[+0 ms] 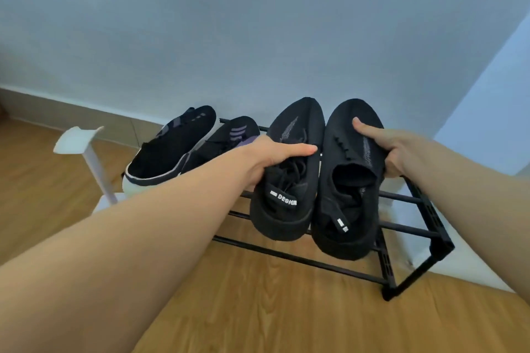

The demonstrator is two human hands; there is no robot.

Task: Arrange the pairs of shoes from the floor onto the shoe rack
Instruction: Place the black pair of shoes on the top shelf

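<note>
A low black metal shoe rack (413, 228) stands against the pale wall. On its left half rests a pair of black sneakers with white soles (172, 146) and purple stripes (229, 137). My left hand (275, 159) grips one all-black knit shoe (289, 180) by its left side and laces. My right hand (393, 149) grips the matching black shoe (344, 195) with the thumb on its top. Both held shoes sit side by side over the right half of the rack, toes toward the wall, heels overhanging the front bars.
A white stand (86, 152) with a flat top rises at the left of the rack. Wooden floor (258, 309) spreads in front. A wall corner (487, 123) juts out at the right, close to the rack's right end.
</note>
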